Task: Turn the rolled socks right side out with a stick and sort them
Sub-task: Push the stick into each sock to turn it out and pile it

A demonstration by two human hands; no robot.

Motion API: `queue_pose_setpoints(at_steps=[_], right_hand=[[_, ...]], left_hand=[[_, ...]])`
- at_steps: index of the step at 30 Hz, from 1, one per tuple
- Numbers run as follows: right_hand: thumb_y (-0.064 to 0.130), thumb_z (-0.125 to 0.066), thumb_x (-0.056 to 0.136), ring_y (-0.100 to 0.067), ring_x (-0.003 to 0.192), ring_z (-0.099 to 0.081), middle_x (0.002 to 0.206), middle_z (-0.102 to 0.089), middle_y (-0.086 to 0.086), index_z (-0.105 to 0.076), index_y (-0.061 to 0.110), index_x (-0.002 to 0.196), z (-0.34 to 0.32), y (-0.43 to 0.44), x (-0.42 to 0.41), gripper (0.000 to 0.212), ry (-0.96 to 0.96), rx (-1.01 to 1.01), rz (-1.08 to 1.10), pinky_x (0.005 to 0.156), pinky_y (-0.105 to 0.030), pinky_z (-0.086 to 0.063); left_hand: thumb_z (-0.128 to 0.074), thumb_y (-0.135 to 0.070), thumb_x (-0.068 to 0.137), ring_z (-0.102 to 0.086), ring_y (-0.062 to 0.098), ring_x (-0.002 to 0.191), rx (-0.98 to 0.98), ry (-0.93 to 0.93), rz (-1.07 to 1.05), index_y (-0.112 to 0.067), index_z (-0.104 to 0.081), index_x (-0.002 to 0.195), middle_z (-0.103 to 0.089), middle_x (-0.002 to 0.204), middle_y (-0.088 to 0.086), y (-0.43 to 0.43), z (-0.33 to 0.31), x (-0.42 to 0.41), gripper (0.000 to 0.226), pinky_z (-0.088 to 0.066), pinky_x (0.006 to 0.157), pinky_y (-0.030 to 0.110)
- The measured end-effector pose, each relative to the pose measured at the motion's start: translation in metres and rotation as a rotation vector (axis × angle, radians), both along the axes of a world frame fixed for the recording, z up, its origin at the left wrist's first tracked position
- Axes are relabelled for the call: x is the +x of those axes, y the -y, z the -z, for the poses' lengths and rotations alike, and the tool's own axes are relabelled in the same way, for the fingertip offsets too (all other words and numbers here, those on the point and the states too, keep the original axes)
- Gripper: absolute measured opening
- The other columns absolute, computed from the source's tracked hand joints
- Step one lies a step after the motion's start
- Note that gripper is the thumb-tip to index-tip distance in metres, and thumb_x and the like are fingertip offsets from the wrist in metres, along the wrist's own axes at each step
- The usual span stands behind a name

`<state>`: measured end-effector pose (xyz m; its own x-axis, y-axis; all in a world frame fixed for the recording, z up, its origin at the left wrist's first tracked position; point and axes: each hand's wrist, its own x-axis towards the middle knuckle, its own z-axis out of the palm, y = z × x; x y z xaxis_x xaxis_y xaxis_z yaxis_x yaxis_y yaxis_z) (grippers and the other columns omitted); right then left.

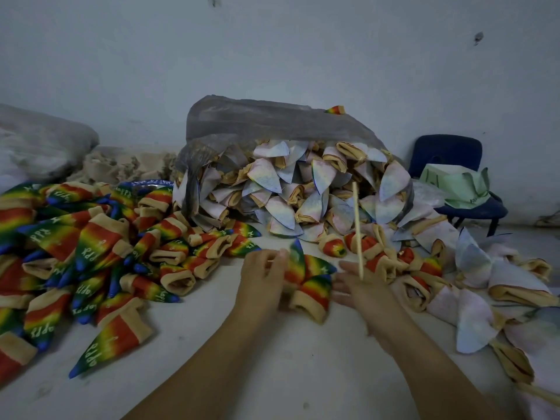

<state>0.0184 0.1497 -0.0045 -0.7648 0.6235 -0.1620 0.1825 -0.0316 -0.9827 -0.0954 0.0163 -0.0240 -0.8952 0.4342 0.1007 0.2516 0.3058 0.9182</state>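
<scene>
**Left hand pinches a rainbow sock; right hand holds the stick upright.**
The sock lies near and central between both hands. It looks soft, light and limp, so it will likely sag and bunch. The thicker tan cuff should give the firmest hold. The stick seems thin, stiff and light. Rainbow socks pile at left; pale socks spill from the far bag.

Bare surface lies open from bottom centre up between my forearms. The rainbow sock pile walls off the left, the pale sock pile crowds the right, and the stuffed bag blocks upper centre. My left hand pinches a rainbow sock that fills the gap to my right hand, whose stick stands upright.
</scene>
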Motion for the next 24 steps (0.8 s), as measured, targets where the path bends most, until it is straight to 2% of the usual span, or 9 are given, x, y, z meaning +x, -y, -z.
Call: queue_pose_setpoints(at_steps=[2, 4, 6, 9, 12, 17, 20, 22, 24], right_hand=[[0.017, -0.042, 0.1, -0.013, 0.099, -0.064, 0.111, -0.063, 0.0, -0.05, 0.024, 0.129, 0.002, 0.008, -0.004, 0.03, -0.069, -0.078, -0.08, 0.08, -0.023, -0.055], [0.013, -0.041, 0.1, -0.012, 0.099, -0.063, 0.113, -0.062, 0.0, -0.051, 0.023, 0.125, 0.002, 0.008, -0.006, 0.029, -0.123, -0.101, -0.076, 0.076, -0.019, -0.055], [0.008, -0.038, 0.099, -0.012, 0.098, -0.062, 0.112, -0.061, -0.002, -0.054, 0.018, 0.122, 0.003, 0.002, -0.005, 0.03, -0.124, -0.028, -0.004, 0.076, -0.019, -0.053], [0.004, -0.035, 0.098, -0.014, 0.098, -0.061, 0.11, -0.06, -0.005, -0.059, 0.014, 0.111, 0.006, -0.006, -0.002, 0.029, -0.127, 0.066, 0.074, 0.079, -0.023, -0.05], [0.004, -0.036, 0.097, -0.015, 0.092, -0.062, 0.103, -0.062, -0.006, -0.062, 0.017, 0.092, 0.008, -0.012, -0.002, 0.03, -0.128, 0.074, 0.163, 0.074, -0.023, -0.051], [0.005, -0.036, 0.097, -0.023, 0.083, -0.063, 0.097, -0.064, -0.017, -0.064, 0.009, 0.09, 0.009, -0.021, -0.001, 0.029, -0.118, 0.055, 0.269, 0.07, -0.03, -0.054], [0.007, -0.037, 0.098, -0.019, 0.068, -0.061, 0.091, -0.061, -0.013, -0.063, 0.011, 0.091, 0.008, -0.021, -0.001, 0.027, -0.089, 0.06, 0.278, 0.054, -0.028, -0.052], [0.009, -0.036, 0.097, -0.011, 0.052, -0.057, 0.084, -0.058, -0.008, -0.061, 0.016, 0.09, 0.009, -0.019, -0.001, 0.027, -0.071, 0.1, 0.269, 0.04, -0.024, -0.043], [0.01, -0.038, 0.096, -0.007, 0.042, -0.052, 0.079, -0.055, -0.006, -0.061, 0.02, 0.089, 0.012, -0.019, -0.001, 0.026, -0.065, 0.163, 0.272, 0.036, -0.021, -0.036]], left_hand=[[-0.043, -0.041, 0.102, -0.033, 0.012, 0.134, -0.102, -0.217, -0.02, -0.028, -0.05, 0.136, -0.035, 0.147, -0.003, -0.001, 0.003, 0.004, 0.036, -0.031, 0.11, 0.03], [-0.037, -0.04, 0.104, -0.014, 0.013, 0.148, -0.221, -0.508, -0.022, -0.028, -0.038, 0.149, -0.023, 0.16, -0.006, -0.002, 0.004, 0.011, 0.047, -0.012, 0.121, 0.033], [-0.028, -0.044, 0.104, 0.001, 0.016, 0.152, -0.337, -0.736, 0.089, -0.029, -0.035, 0.152, -0.018, 0.164, -0.006, -0.006, 0.004, 0.019, 0.051, 0.008, 0.12, 0.032], [-0.025, -0.049, 0.104, 0.015, 0.017, 0.151, -0.534, -0.807, 0.286, -0.035, -0.033, 0.151, -0.008, 0.166, -0.008, -0.015, 0.011, 0.027, 0.05, 0.03, 0.11, 0.033], [-0.025, -0.049, 0.104, 0.003, 0.02, 0.153, -0.681, -0.701, 0.309, -0.038, -0.04, 0.146, -0.013, 0.165, -0.007, -0.015, 0.015, 0.024, 0.046, 0.019, 0.116, 0.042], [-0.022, -0.042, 0.105, -0.014, 0.026, 0.149, -0.89, -0.644, 0.084, -0.03, -0.045, 0.143, -0.025, 0.161, 0.0, 0.009, 0.004, 0.005, 0.046, 0.002, 0.121, 0.049], [-0.021, -0.04, 0.105, -0.001, 0.035, 0.152, -1.025, -0.623, -0.021, -0.022, -0.038, 0.149, -0.024, 0.162, 0.011, 0.013, -0.005, -0.002, 0.051, 0.007, 0.122, 0.051], [-0.025, -0.042, 0.104, 0.008, 0.036, 0.152, -0.979, -0.646, -0.018, -0.019, -0.03, 0.153, -0.018, 0.163, 0.015, 0.003, -0.011, 0.0, 0.054, 0.011, 0.12, 0.051], [-0.03, -0.041, 0.104, 0.01, 0.033, 0.152, -0.896, -0.732, 0.042, -0.018, -0.028, 0.153, -0.012, 0.164, 0.015, -0.017, -0.014, 0.005, 0.055, 0.012, 0.119, 0.051]])
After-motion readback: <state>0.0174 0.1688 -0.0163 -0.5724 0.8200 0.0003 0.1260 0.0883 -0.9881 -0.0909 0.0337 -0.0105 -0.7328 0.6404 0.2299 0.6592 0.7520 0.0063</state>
